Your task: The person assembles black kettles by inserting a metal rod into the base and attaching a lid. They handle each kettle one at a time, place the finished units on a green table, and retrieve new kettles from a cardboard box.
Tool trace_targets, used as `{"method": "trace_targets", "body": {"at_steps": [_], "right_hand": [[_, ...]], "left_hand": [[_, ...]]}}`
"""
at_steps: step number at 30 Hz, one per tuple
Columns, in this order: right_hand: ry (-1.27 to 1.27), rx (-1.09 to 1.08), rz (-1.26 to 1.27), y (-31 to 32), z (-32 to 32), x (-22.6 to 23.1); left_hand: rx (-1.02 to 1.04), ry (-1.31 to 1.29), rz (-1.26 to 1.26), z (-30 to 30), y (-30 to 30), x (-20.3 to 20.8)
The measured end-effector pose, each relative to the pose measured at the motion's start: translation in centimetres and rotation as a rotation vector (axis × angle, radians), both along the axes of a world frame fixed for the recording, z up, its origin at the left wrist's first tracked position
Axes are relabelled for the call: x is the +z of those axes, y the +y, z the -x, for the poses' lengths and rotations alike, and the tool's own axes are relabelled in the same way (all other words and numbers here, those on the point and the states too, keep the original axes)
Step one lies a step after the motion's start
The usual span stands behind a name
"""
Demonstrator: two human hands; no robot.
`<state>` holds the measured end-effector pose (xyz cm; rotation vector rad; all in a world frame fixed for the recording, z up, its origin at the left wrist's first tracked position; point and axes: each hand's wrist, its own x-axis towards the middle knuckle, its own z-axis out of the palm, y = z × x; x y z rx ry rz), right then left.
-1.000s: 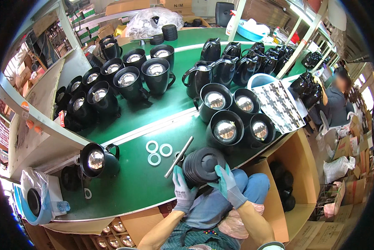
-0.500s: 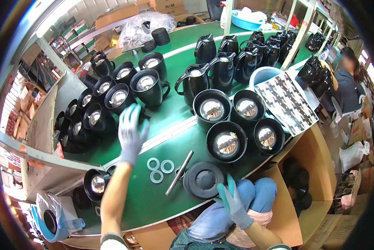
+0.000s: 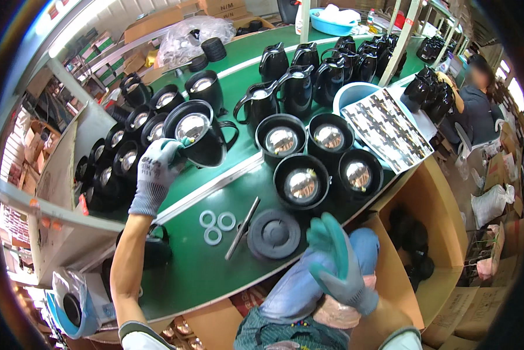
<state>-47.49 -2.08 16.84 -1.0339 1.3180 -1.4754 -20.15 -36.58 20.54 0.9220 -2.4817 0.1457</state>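
My left hand (image 3: 160,169), in a grey-white knit glove, pinches the near rim of a black jug (image 3: 215,147). The jug is tilted toward me, showing a shiny silver dome inside, and its handle points right. My right hand (image 3: 340,265), in a grey glove with a teal palm, is held over my lap with fingers stretched out and nothing in it. Beside it on the green table lies a round dark grey disc (image 3: 273,233). Left of the disc are a metal rod (image 3: 242,228) and three pale rings (image 3: 213,235).
More open black jugs with silver domes (image 3: 301,184) stand right of centre and at left. Finished-looking black pitchers (image 3: 297,90) stand behind. A patterned sheet (image 3: 387,131) rests over a light-blue basin (image 3: 355,92). An open cardboard box (image 3: 442,233) is at right; a person (image 3: 477,105) sits beyond.
My left hand has taken hold of the jug's rim and tipped it toward me. My right hand has risen off my lap and moved slightly right, fingers still spread.
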Motion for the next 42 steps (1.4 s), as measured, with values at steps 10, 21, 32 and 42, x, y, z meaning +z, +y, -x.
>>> {"method": "trace_targets", "body": {"at_steps": [10, 21, 32, 42], "right_hand": [[1.053, 0.426, 0.722, -3.8, -5.7, 8.8], [0.348, 0.317, 0.427, 10.3, -7.5, 2.5], [0.928, -0.250, -0.059, -0.1, -8.2, -3.2], [0.763, -0.352, -0.015, -0.8, -8.8, -5.5]], "left_hand": [[-0.343, -0.074, -0.195, -6.7, 24.9, 12.4], [0.062, 0.630, -1.398, -15.5, 38.6, -12.8], [0.104, 0.953, -1.508, -11.7, 35.5, -18.4], [0.047, 0.887, -1.519, -9.3, 34.0, -18.1]]}}
